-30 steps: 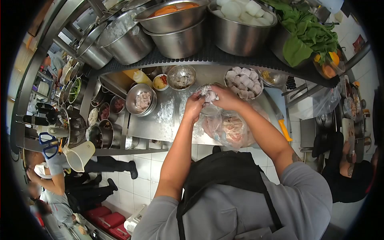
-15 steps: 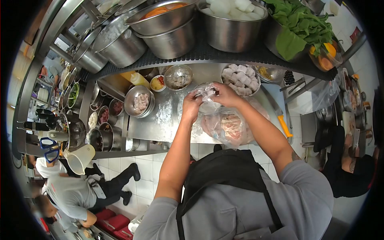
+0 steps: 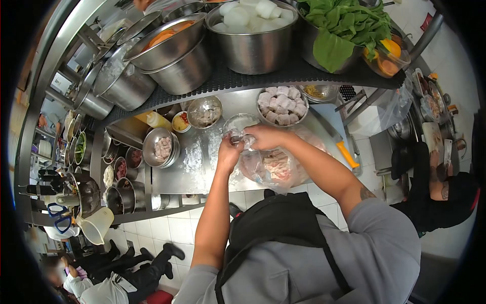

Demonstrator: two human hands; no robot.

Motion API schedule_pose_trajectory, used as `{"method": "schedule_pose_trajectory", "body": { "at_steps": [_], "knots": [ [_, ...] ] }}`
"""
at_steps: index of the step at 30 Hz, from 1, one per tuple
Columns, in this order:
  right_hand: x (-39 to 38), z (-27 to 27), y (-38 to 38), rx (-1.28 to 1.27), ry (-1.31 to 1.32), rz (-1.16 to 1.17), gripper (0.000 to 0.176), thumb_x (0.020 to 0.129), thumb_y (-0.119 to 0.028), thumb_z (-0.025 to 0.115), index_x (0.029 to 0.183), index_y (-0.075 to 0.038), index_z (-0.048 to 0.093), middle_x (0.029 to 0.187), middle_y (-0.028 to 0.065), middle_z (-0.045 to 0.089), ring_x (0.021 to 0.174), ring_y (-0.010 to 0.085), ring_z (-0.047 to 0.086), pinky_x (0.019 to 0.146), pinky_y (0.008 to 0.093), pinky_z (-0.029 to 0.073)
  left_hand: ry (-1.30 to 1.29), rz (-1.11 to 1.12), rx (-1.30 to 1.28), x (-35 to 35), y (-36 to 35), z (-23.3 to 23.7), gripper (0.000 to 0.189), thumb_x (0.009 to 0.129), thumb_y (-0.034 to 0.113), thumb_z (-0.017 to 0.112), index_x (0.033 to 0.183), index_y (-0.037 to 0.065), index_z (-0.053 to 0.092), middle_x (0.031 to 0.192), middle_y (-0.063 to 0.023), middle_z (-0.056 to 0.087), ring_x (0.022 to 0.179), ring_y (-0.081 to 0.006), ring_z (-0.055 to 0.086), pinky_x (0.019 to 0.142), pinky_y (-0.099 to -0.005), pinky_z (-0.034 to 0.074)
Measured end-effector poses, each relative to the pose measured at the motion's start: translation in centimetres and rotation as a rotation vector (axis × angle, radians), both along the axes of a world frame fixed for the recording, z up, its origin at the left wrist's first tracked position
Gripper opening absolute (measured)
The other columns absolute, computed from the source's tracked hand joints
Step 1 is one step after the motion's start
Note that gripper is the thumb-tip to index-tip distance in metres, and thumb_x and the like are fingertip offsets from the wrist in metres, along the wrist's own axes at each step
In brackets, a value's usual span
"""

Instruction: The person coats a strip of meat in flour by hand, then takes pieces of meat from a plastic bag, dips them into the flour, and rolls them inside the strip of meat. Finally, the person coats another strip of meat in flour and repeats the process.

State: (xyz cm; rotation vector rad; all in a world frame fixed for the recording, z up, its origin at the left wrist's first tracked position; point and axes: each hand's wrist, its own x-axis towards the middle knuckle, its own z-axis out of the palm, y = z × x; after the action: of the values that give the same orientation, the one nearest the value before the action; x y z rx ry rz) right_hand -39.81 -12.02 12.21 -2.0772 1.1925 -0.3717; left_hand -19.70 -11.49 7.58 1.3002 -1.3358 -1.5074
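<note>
My left hand [image 3: 230, 149] and my right hand [image 3: 267, 137] meet above the steel counter. Between their bent fingers is a small piece of raw meat [image 3: 247, 142] coated in white powder. Its far side is hidden by the fingers. Just beyond them stands a steel bowl [image 3: 242, 119] with white powder in it. Under my right forearm lies a clear plastic bag [image 3: 277, 166] of raw, pale pink meat. Farther back, a steel bowl [image 3: 282, 105] is full of white-coated pieces.
A knife with an orange handle [image 3: 348, 154] lies on the right-hand board. Left stand stacked bowls with meat [image 3: 162, 147], a bowl of wet contents [image 3: 204, 112] and a squeeze bottle [image 3: 158, 120]. A shelf [image 3: 243, 83] with heavy pots overhangs the counter. Other people stand at both sides.
The view has turned and shifted, so the counter sits lower and further left. My hands have drawn closer together around the coated piece. People at the lower left have moved.
</note>
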Motion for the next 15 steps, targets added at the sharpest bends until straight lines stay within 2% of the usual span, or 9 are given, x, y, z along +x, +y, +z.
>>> {"method": "schedule_pose_trajectory", "body": {
  "at_steps": [4,7,9,10,11,12,15],
  "knots": [
    [-1.4,-0.3,0.4,0.025,-0.014,-0.172,0.046,0.073,-0.018,0.071,0.113,0.000,0.060,0.104,0.0240,0.067,0.098,0.0391,0.065,0.084,0.0456,0.051,0.036,0.031,-0.003,1.0,1.4,1.5,0.054,0.094,0.008,0.055,0.144,-0.007,0.039,0.127,-0.0160,0.060,0.109,-0.0232,0.062,0.085,-0.0337,0.054],
    [-4.0,-0.8,-0.7,-0.176,-0.188,-0.326,0.043,0.074,-0.018,0.071,0.112,-0.001,0.060,0.102,0.0239,0.067,0.097,0.0384,0.066,0.083,0.0458,0.052,-0.051,0.084,0.035,3.6,2.6,1.3,0.044,0.095,0.009,0.053,0.137,-0.004,0.049,0.126,-0.0131,0.061,0.108,-0.0226,0.062,0.086,-0.0349,0.054],
    [-5.6,1.2,-1.5,-0.067,-0.112,-0.494,0.043,0.075,-0.018,0.071,0.112,0.000,0.059,0.104,0.0244,0.067,0.098,0.0390,0.066,0.084,0.0465,0.052,-0.062,0.169,0.125,4.9,4.3,2.4,0.041,0.095,0.009,0.053,0.133,-0.004,0.052,0.125,-0.0127,0.062,0.107,-0.0222,0.063,0.084,-0.0341,0.054],
    [-6.7,0.4,-2.6,-0.172,-0.022,-0.536,0.044,0.075,-0.019,0.071,0.112,0.001,0.059,0.105,0.0249,0.067,0.099,0.0396,0.066,0.086,0.0470,0.052,-0.037,0.113,0.063,6.4,4.2,0.9,0.039,0.095,0.008,0.053,0.132,-0.003,0.053,0.122,-0.0125,0.063,0.103,-0.0220,0.065,0.083,-0.0337,0.054],
    [-7.6,-0.5,-3.7,-0.278,0.069,-0.578,0.045,0.076,-0.019,0.071,0.113,0.001,0.058,0.106,0.0254,0.067,0.100,0.0402,0.065,0.087,0.0475,0.052,-0.026,0.148,0.078,7.7,4.8,-0.6,0.038,0.095,0.008,0.053,0.132,-0.003,0.054,0.122,-0.0126,0.063,0.102,-0.0221,0.066,0.082,-0.0336,0.054],
    [-8.0,0.5,-4.3,-0.236,0.156,-0.558,0.046,0.075,-0.017,0.070,0.115,0.003,0.057,0.107,0.0267,0.066,0.103,0.0416,0.064,0.090,0.0483,0.051,-0.013,0.180,0.091,8.3,5.3,-0.8,0.038,0.096,0.008,0.052,0.132,-0.004,0.054,0.122,-0.0127,0.063,0.100,-0.0222,0.066,0.082,-0.0335,0.054],
    [-8.5,-0.7,-5.5,-0.351,0.249,-0.514,0.045,0.074,-0.013,0.067,0.116,0.001,0.058,0.107,0.0270,0.066,0.107,0.0420,0.062,0.093,0.0483,0.049,0.007,0.233,0.108,9.8,7.0,-1.4,0.036,0.097,0.008,0.051,0.130,-0.004,0.055,0.122,-0.0132,0.063,0.097,-0.0226,0.067,0.081,-0.0332,0.054]
  ]
}}
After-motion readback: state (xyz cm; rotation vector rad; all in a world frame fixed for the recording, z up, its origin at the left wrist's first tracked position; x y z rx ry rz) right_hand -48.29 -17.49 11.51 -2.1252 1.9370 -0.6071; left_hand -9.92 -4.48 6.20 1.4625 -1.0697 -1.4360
